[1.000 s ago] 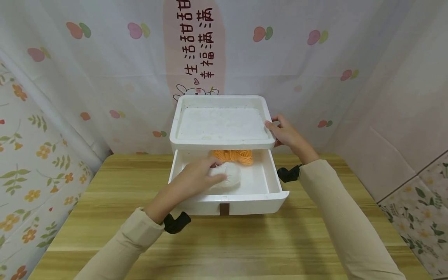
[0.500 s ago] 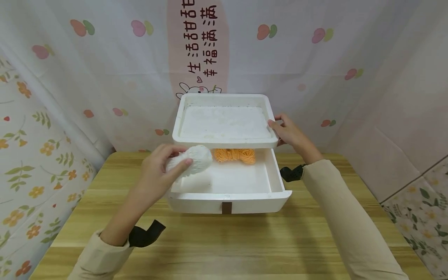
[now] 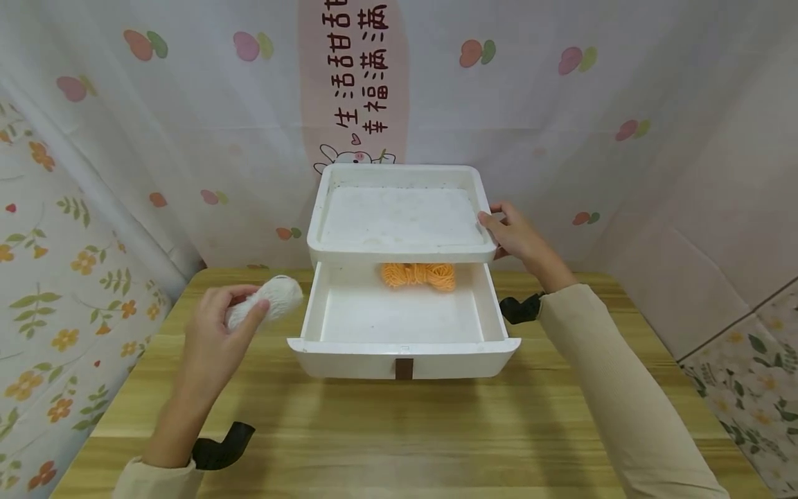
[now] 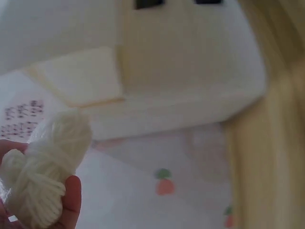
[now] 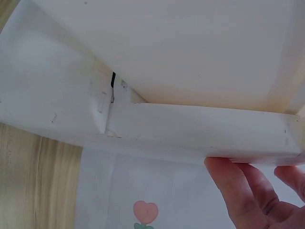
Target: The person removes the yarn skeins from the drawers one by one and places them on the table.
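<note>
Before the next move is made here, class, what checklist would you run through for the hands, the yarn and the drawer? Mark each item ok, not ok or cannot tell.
1. White yarn gripped by the left hand: ok, between thumb and fingers.
2. White yarn outside the drawer: ok, off to its left side.
3. Right hand on the white box: ok, thumb on the right rim of its top.
4. Drawer open: ok, pulled out at the front.
5. Drawer free of yarn: not ok, orange yarn lies towards the back.
6. Rear of the drawer checked: cannot tell, the box top hides it.
</note>
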Demonstrator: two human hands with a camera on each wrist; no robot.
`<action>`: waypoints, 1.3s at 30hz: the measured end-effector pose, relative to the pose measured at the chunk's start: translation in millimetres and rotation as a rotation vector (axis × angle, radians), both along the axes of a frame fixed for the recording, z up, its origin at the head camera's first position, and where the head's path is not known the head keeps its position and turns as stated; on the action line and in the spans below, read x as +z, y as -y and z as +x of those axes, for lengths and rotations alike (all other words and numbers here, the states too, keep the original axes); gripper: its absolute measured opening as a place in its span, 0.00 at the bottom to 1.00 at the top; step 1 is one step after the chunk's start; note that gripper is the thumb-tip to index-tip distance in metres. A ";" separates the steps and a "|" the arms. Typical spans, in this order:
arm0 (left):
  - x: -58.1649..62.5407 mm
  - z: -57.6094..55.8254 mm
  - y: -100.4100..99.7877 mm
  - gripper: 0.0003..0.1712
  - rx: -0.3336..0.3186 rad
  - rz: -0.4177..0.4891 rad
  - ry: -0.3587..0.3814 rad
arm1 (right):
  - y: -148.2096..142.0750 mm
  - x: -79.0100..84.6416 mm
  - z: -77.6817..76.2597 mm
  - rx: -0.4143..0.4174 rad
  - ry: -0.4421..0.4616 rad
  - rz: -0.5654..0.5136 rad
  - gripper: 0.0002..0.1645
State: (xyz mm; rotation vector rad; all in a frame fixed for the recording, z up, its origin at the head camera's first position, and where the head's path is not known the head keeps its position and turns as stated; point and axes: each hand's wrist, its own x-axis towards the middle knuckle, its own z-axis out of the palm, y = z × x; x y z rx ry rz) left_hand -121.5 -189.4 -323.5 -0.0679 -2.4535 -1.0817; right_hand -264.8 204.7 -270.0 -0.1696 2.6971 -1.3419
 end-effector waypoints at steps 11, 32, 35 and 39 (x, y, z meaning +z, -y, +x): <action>-84.0 -18.5 14.8 0.12 -0.013 -0.199 0.075 | 0.6 -1.2 -0.6 0.007 -0.011 0.001 0.34; -132.2 -21.9 -6.9 0.04 -0.102 -0.415 0.153 | 0.5 -1.0 -0.4 0.008 -0.018 0.001 0.34; -129.2 -22.0 -11.7 0.02 -0.109 -0.422 0.143 | 0.2 -1.1 -0.1 -0.003 -0.013 0.008 0.34; -122.7 -20.9 -11.2 0.05 -0.119 -0.385 0.199 | 0.2 -1.1 -0.2 -0.005 -0.009 0.010 0.35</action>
